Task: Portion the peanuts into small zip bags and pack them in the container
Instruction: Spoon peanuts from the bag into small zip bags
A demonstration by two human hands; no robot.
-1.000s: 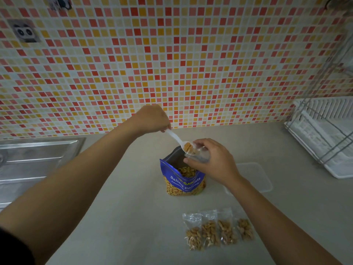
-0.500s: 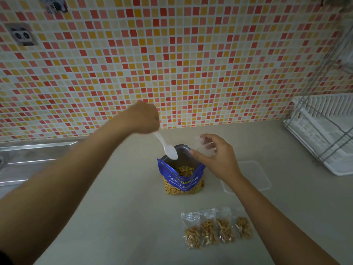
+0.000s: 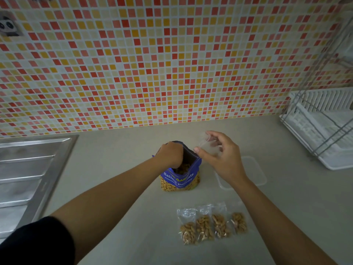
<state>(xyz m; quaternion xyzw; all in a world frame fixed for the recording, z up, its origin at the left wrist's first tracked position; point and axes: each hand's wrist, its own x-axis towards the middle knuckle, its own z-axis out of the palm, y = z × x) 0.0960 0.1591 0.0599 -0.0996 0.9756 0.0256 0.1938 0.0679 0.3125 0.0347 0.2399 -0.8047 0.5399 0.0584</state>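
Observation:
A blue bag of salted peanuts [image 3: 180, 180] stands open on the counter. My left hand [image 3: 171, 154] reaches down into its mouth, fingers curled; the white spoon it held earlier is hidden inside the bag. My right hand [image 3: 217, 156] pinches a small clear zip bag [image 3: 207, 143] just to the right of the peanut bag's mouth. Several filled zip bags [image 3: 212, 224] lie in a row at the front of the counter. The clear plastic container [image 3: 255, 169] sits to the right, partly behind my right wrist.
A steel sink drainboard [image 3: 28, 173] lies at the left. A white dish rack [image 3: 324, 127] with a wire frame stands at the back right. A mosaic tile wall [image 3: 172, 64] closes the back of the beige counter [image 3: 118, 236].
My left hand has dropped from above the peanut bag into its mouth, taking the spoon out of sight. My right hand still holds the small zip bag beside the opening.

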